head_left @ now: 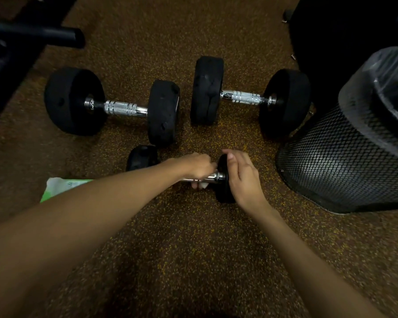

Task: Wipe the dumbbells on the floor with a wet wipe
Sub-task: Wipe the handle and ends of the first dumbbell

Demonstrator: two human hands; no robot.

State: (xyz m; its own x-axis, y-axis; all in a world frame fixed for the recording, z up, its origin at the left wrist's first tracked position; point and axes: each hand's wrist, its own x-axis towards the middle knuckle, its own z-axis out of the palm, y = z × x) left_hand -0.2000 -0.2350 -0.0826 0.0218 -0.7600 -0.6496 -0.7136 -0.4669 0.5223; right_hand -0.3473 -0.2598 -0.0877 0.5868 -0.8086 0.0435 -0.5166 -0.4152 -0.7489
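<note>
Three black dumbbells with chrome handles lie on the speckled brown floor. The small dumbbell (pixel 223 180) is nearest me. My left hand (pixel 199 167) is wrapped around its chrome handle, with a bit of white wet wipe (pixel 203 185) showing under the fingers. My right hand (pixel 244 177) rests on the small dumbbell's right weight, fingers curled over its top. Two large dumbbells lie behind: one at the left (pixel 112 104), one at the right (pixel 251 97). My left forearm hides most of the small dumbbell's handle.
A green and white wet wipe pack (pixel 62 185) lies on the floor at the left, partly under my left forearm. A black mesh bin (pixel 345 161) with a plastic liner stands at the right. Dark gym equipment (pixel 32 35) fills the upper left corner.
</note>
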